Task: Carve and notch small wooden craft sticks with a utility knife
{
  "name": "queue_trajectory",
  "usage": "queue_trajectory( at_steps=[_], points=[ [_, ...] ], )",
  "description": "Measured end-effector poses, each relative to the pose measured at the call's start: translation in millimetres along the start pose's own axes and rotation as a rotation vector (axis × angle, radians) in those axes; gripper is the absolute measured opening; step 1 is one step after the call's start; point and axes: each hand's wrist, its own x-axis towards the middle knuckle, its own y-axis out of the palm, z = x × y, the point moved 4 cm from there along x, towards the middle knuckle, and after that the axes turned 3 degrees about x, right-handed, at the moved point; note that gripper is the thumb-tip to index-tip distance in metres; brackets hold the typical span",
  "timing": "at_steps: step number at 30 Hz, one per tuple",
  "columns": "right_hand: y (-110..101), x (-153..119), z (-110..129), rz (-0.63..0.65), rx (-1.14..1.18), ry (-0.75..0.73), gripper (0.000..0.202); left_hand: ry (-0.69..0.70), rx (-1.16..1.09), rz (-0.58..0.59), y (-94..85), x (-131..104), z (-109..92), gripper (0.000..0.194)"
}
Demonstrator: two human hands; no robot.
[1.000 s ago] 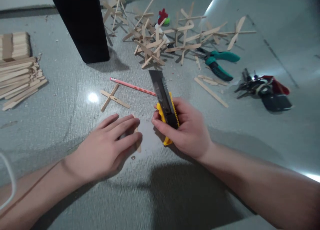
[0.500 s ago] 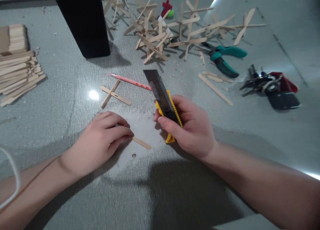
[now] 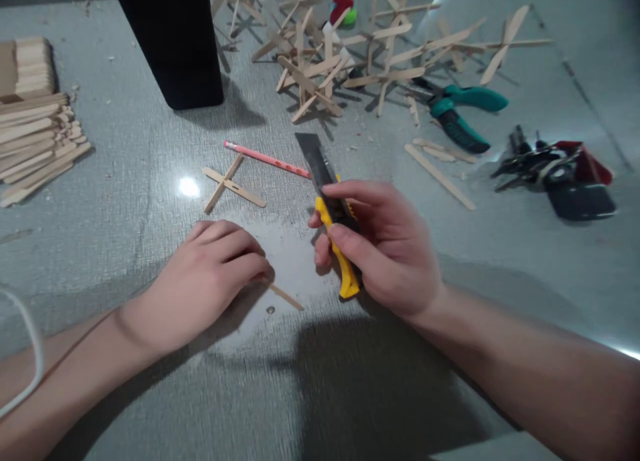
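My left hand (image 3: 215,284) rests low over the grey table, its fingers closed on one end of a wooden craft stick (image 3: 287,297), which shows its narrow edge. My right hand (image 3: 383,241) is wrapped round a yellow and black utility knife (image 3: 345,264), its wide blade pointing up and away to the left. A gap lies between the knife and the stick. Just beyond my left hand are two crossed sticks (image 3: 245,193), one with a small slot. Behind them lies a pink pencil (image 3: 267,159), its far end hidden by the knife.
Many joined stick crosses (image 3: 315,81) spread along the back. Teal-handled pliers (image 3: 475,98) and a bunch of keys (image 3: 560,171) lie at the right. Stacked sticks (image 3: 35,141) are at the left, near a tall black object (image 3: 175,47). Loose sticks (image 3: 440,176) lie before the pliers.
The stick in my left hand has turned from its flat face onto its narrow edge. My right index finger has moved onto the top of the knife, and the knife has turned slightly.
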Motion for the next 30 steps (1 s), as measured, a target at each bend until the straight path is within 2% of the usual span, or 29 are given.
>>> queue_trajectory(
  at_steps=[6, 9, 12, 15, 17, 19, 21, 23, 25, 27, 30],
  points=[
    [-5.3, -1.2, 0.1, 0.006, 0.148, 0.116, 0.041, -0.015, 0.096, -0.117, -3.8, -3.0, -0.2, 0.021],
    [-7.5, 1.7, 2.0, 0.026, 0.314, 0.162, 0.048, 0.006, 0.066, -0.095, -3.6, -4.7, 1.7, 0.014],
    [-8.2, 4.0, -0.3, 0.01, 0.384, 0.192, 0.044, -0.004, 0.005, -0.072, -3.8, -5.1, 3.7, 0.015],
    [-9.8, 3.0, -4.2, -0.075, 0.276, 0.127, 0.036, -0.048, -0.059, -0.058, -4.7, -3.8, 5.9, 0.014],
    [-10.6, 0.6, -3.0, -0.104, 0.136, 0.035, 0.038, -0.054, -0.103, -0.033, -4.5, -2.5, 6.3, 0.013],
    [-11.2, -2.5, 3.6, -0.115, -0.07, -0.073, 0.04, -0.052, -0.132, -0.008, -3.7, -1.6, 6.6, 0.012],
    [-9.8, -5.9, 15.2, -0.107, -0.311, -0.21, 0.03, -0.062, -0.147, -0.007, -3.5, -1.4, 7.6, 0.013],
    [-2.5, -9.8, 28.0, -0.019, -0.468, -0.38, 0.018, -0.088, -0.157, -0.032, -3.9, -1.7, 9.1, 0.012],
    [8.2, -13.9, 35.5, 0.13, -0.503, -0.493, 0.02, -0.11, -0.156, -0.062, -4.5, -2.0, 10.1, 0.012],
    [17.0, -17.1, 37.0, 0.23, -0.505, -0.505, 0.031, -0.114, -0.151, -0.081, -4.6, -2.1, 10.2, 0.013],
    [23.2, -20.3, 34.2, 0.255, -0.53, -0.447, 0.034, -0.11, -0.151, -0.102, -4.4, -2.0, 10.2, 0.015]
  ],
)
